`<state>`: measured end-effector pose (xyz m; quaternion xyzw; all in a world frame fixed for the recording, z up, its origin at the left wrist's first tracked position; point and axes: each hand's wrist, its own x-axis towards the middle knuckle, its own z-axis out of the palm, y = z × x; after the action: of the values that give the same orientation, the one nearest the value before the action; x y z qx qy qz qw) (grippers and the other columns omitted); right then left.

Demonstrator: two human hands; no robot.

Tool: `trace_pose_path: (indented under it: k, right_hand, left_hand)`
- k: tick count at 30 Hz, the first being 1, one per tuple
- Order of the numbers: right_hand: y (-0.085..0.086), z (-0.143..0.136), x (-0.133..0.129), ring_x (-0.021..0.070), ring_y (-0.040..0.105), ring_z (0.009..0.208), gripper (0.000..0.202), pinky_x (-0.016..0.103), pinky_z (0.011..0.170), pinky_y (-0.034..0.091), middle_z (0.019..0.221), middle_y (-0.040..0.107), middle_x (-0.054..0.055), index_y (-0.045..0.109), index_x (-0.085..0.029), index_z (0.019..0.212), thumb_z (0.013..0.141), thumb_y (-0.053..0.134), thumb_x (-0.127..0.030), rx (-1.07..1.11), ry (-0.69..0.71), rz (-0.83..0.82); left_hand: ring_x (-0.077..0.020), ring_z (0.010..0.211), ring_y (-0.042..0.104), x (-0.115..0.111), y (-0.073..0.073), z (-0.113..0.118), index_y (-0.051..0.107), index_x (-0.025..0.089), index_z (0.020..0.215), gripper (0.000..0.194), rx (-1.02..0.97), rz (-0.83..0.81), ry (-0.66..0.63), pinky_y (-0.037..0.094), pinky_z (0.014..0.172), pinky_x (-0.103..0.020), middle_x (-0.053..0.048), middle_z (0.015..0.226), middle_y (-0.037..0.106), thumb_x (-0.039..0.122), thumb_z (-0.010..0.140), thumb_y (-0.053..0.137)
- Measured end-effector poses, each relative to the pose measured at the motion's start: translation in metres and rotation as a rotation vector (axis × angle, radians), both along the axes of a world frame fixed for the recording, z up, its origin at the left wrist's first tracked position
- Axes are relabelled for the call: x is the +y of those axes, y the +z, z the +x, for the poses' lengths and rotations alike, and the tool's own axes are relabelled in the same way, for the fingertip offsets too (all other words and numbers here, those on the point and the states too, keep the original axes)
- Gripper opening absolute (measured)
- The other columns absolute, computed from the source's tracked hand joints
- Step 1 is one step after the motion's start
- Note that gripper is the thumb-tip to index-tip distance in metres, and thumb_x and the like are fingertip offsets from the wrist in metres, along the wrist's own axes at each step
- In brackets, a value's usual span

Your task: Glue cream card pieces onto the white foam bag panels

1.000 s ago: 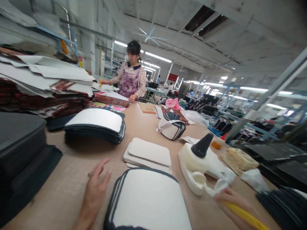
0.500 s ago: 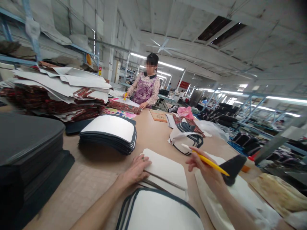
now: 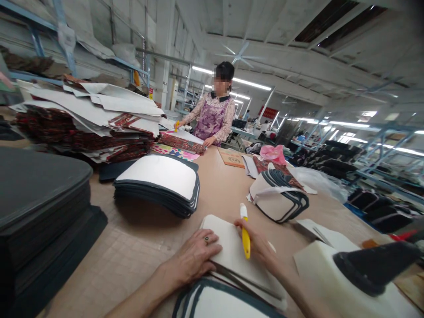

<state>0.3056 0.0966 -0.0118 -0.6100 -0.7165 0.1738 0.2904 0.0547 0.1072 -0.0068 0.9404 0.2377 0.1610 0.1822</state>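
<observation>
My left hand (image 3: 198, 254), with a ring on one finger, lies with fingers stretched out on the left edge of a small stack of cream-white panels (image 3: 228, 247). My right hand (image 3: 260, 247) grips a yellow-handled brush (image 3: 245, 240), its white tip pointing up and away over the far right corner of that stack. The right fingers are close to the panels; whether they touch is hard to see. Nearer to me, partly cut off by the frame, lies a stack of white panels with dark edges (image 3: 225, 302).
A curved stack of dark-edged panels (image 3: 159, 176) lies ahead left; another bundle (image 3: 276, 201) lies ahead right. Tall dark sheets (image 3: 39, 190) rise at left. A white container (image 3: 318, 265) with a black tapered part (image 3: 367, 267) stands at right. A co-worker (image 3: 215, 112) works across the table.
My right hand has moved left and in over the cream panels, turning the brush more upright. The left hand stays on the stack's edge. The view has shifted somewhat.
</observation>
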Motion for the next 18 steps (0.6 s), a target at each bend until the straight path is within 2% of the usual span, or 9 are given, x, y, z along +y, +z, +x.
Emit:
trace_pose_path:
  k: [2, 4, 6, 9, 11, 13, 18]
  right_hand:
    - [0.013, -0.003, -0.008, 0.0226, 0.057, 0.086, 0.027, 0.040, 0.089, 0.036, 0.087, 0.064, 0.004, 0.060, -0.025, 0.103, 0.082, 0.044, -0.032, -0.039, -0.004, 0.033]
    - [0.033, -0.006, -0.012, 0.0222, 0.056, 0.085, 0.033, 0.041, 0.092, 0.033, 0.086, 0.062, 0.004, 0.058, -0.024, 0.111, 0.084, 0.042, -0.036, -0.050, -0.053, 0.076]
    - [0.054, -0.009, -0.010, 0.0205, 0.055, 0.076, 0.039, 0.037, 0.084, 0.039, 0.079, 0.060, 0.004, 0.058, -0.023, 0.113, 0.084, 0.043, -0.044, 0.040, -0.161, 0.105]
    - [0.075, -0.016, 0.001, 0.0172, 0.051, 0.061, 0.041, 0.029, 0.061, 0.042, 0.065, 0.055, 0.001, 0.066, -0.019, 0.095, 0.077, 0.050, -0.052, 0.243, -0.275, 0.093]
    - [0.076, -0.023, 0.011, 0.0147, 0.047, 0.052, 0.038, 0.026, 0.050, 0.039, 0.056, 0.051, 0.000, 0.066, -0.017, 0.079, 0.073, 0.054, -0.052, 0.307, -0.259, 0.063]
    - [0.069, -0.033, 0.022, 0.0126, 0.044, 0.047, 0.035, 0.024, 0.044, 0.036, 0.050, 0.047, -0.002, 0.063, -0.017, 0.070, 0.071, 0.057, -0.051, 0.334, -0.231, 0.038]
    - [0.048, -0.059, 0.043, 0.0110, 0.042, 0.045, 0.034, 0.023, 0.044, 0.036, 0.049, 0.048, -0.003, 0.059, -0.018, 0.064, 0.069, 0.057, -0.051, 0.374, -0.164, -0.001]
  left_hand:
    - [-0.0229, 0.120, 0.040, -0.001, -0.002, 0.002, 0.056, 0.022, 0.106, 0.030, -0.001, 0.037, -0.015, 0.030, 0.103, -0.036, -0.005, 0.121, 0.054, 0.019, 0.077, 0.064]
    - [-0.0222, 0.117, 0.042, -0.003, -0.005, 0.004, 0.056, 0.021, 0.102, 0.023, -0.020, 0.074, -0.008, 0.031, 0.102, -0.035, -0.004, 0.117, 0.056, 0.016, 0.080, 0.061]
    - [-0.0211, 0.115, 0.043, -0.005, -0.006, 0.004, 0.056, 0.022, 0.098, 0.017, -0.047, 0.094, -0.005, 0.030, 0.103, -0.034, -0.003, 0.112, 0.057, 0.016, 0.082, 0.058]
    - [-0.0216, 0.114, 0.043, -0.007, -0.007, 0.004, 0.056, 0.022, 0.088, 0.005, -0.063, 0.095, -0.013, 0.027, 0.104, -0.037, -0.001, 0.105, 0.059, 0.020, 0.084, 0.057]
    - [-0.0222, 0.112, 0.044, -0.007, -0.006, 0.004, 0.056, 0.022, 0.085, 0.002, -0.069, 0.088, -0.009, 0.027, 0.104, -0.038, 0.000, 0.103, 0.059, 0.024, 0.085, 0.055]
    - [-0.0219, 0.111, 0.045, -0.008, -0.007, 0.005, 0.057, 0.022, 0.085, 0.003, -0.079, 0.081, 0.003, 0.027, 0.103, -0.039, 0.000, 0.103, 0.060, 0.023, 0.086, 0.054]
    - [-0.0209, 0.111, 0.044, -0.008, -0.008, 0.007, 0.058, 0.022, 0.086, 0.003, -0.084, 0.070, 0.003, 0.025, 0.104, -0.039, 0.000, 0.104, 0.060, 0.022, 0.085, 0.055]
